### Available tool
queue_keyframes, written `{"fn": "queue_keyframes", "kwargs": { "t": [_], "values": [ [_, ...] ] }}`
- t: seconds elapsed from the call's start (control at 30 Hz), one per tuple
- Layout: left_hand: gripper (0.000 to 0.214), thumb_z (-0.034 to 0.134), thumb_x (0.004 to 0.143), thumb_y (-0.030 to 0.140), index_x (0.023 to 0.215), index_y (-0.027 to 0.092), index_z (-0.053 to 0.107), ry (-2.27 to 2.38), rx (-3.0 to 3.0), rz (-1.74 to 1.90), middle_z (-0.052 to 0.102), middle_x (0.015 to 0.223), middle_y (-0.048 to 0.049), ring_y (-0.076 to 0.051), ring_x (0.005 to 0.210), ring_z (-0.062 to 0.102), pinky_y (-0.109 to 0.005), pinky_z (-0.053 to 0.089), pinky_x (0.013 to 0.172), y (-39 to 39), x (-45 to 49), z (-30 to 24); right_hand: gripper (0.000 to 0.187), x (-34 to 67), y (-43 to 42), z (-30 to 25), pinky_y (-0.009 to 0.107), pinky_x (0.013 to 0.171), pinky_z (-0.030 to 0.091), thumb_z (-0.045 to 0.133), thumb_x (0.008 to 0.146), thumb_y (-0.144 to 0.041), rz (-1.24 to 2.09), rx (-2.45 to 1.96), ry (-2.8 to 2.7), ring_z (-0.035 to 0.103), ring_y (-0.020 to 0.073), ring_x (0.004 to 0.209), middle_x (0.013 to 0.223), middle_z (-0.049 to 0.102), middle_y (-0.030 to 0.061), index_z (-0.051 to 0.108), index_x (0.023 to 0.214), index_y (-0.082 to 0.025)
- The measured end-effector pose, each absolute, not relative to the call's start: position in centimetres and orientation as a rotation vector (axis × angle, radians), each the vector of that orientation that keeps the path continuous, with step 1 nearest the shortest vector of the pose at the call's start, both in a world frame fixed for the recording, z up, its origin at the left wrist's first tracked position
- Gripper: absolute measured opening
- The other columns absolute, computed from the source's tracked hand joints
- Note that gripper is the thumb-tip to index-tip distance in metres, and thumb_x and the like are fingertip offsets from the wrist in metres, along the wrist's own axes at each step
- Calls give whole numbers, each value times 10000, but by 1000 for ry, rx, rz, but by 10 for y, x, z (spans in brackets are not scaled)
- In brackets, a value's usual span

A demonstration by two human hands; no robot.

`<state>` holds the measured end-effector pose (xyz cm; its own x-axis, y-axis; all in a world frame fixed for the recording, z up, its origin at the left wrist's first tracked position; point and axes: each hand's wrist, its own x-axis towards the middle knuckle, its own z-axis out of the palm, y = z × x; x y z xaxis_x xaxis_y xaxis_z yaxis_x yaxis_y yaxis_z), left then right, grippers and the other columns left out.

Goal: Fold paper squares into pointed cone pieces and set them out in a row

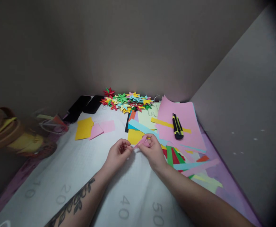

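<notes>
Right hand [155, 154]: thumb and fingers closed in a pinch on a small folded pink piece [144, 142], which sits between the two hands, above the white sheet [64, 164] with its printed numbers. Left hand [119, 153]: fingers curled, thumb and fingertips brought close together at the piece's pointed left end (whether they grip it or only meet it, cannot tell). Just behind the hands lies a yellow paper [134, 136]. To the left, a yellow stack [83, 129] lies beside pink squares [96, 130], two black flat objects [93, 104] farther back. Along the wall, a heap of many-coloured folded stars [122, 98]. To the right, a large pink sheet [165, 110] bears a yellow strip [161, 122], with a black-and-yellow cutter [177, 127] lying across the strip. Nearer the right forearm, loose paper strips [191, 166] in green, red, blue and pink overlap in a disordered pile. Far left, a brown-rimmed container [1, 142], blurred; contents unclear.
</notes>
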<state>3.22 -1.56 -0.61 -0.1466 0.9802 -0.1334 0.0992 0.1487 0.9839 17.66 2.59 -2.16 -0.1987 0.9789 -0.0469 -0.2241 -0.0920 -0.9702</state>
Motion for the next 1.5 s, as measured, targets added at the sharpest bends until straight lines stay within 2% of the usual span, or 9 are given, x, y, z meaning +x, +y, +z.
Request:
{"fn": "queue_keyframes", "kwargs": {
  "t": [0.13,0.47,0.67,0.83,1.07,1.2,1.37,1.5],
  "values": [
    [186,603,743,330,748,144,608,1490,1194,1064,596,673,-10,-115,600,519,-223,407,563,-17,31,-7,298,175,22,-16,218,544,380,672,675,-197,1487,-1031,-1233,536,108,570,646,584,-65,469,892,-217],
    [191,624,715,333,685,144,616,1477,1127,1068,570,583,16,-103,541,497,-211,373,528,-17,30,0,281,174,20,-17,225,574,396,678,667,-204,1497,-1000,-1256,532,104,604,680,561,-62,479,865,-217],
    [118,586,719,258,665,154,592,1536,1216,1097,570,600,17,-107,557,507,-208,387,539,-20,33,-1,363,173,19,-17,238,561,413,686,669,-227,1531,-978,-1248,545,115,578,655,570,-68,457,951,-224],
    [95,546,728,222,654,164,562,1561,1362,1057,560,623,11,-112,582,496,-206,387,551,-22,35,-1,388,174,15,-14,259,617,448,678,673,-196,1535,-1000,-1240,588,127,604,652,621,-58,436,975,-220],
    [103,518,732,230,664,166,563,1561,1358,1034,547,610,16,-114,572,474,-208,370,545,-22,39,0,406,174,20,-13,231,557,436,698,652,-203,1597,-996,-1092,575,111,530,603,612,-88,404,931,-229],
    [117,514,731,241,647,169,550,1554,1335,1022,533,615,14,-120,586,463,-215,365,557,-20,37,0,403,179,33,-20,200,504,385,706,654,-205,1562,-964,-933,526,90,488,605,610,-86,407,922,-235],
    [131,525,741,278,666,174,550,1568,1212,1106,497,572,38,-111,538,445,-211,343,529,-17,29,-1,376,182,39,-25,237,604,434,703,670,-251,1411,-997,-813,551,106,588,643,573,-74,431,929,-230],
    [151,539,767,319,715,177,545,1548,1101,1188,504,580,48,-102,516,451,-205,350,513,-16,29,-1,406,176,27,-22,275,712,461,695,712,-254,1459,-911,-1083,599,138,788,868,623,-8,440,1027,-234]
  ]
}}
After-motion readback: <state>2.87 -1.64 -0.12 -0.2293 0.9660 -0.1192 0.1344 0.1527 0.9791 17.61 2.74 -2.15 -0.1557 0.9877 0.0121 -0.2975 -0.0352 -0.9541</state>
